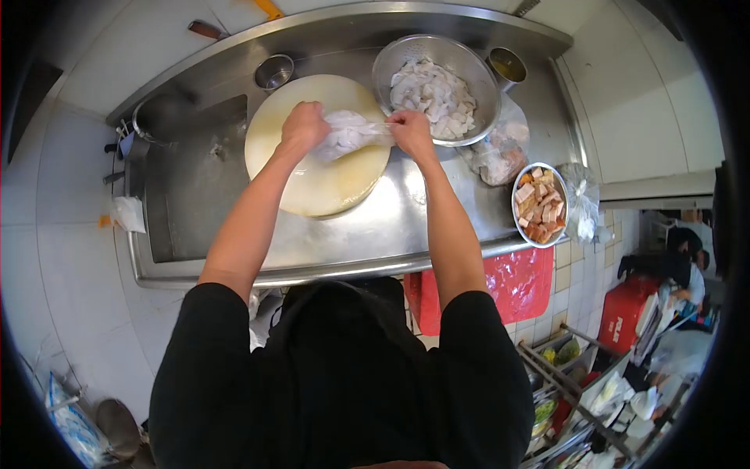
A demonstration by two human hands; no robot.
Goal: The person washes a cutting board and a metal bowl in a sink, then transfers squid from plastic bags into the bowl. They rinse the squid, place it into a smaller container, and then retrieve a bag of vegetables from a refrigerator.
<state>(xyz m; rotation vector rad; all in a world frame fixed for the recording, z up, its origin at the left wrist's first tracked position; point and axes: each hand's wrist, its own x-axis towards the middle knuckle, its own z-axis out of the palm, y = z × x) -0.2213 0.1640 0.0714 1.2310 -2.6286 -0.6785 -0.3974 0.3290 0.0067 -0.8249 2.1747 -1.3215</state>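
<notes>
Over a round, pale cutting board [312, 191], both hands grip a clear plastic bag [344, 134] with white pieces inside. My left hand [305, 127] is closed around the bag's left side. Fingers of my right hand [411, 131] pinch the stretched plastic at its right end. Just beyond the right hand stands a perforated metal colander [384, 70] holding similar white, sliced pieces [433, 94]. The bag's underside is close to the board; whether it touches cannot be made out.
A small metal bowl [274, 72] and a metal cup [506, 66] stand along the back. On the right are a bagged food item [500, 152], a bowl of cut meat chunks [539, 205] and another plastic bag [580, 203]. A sink basin [191, 195] lies left; a person [687, 250] is far right.
</notes>
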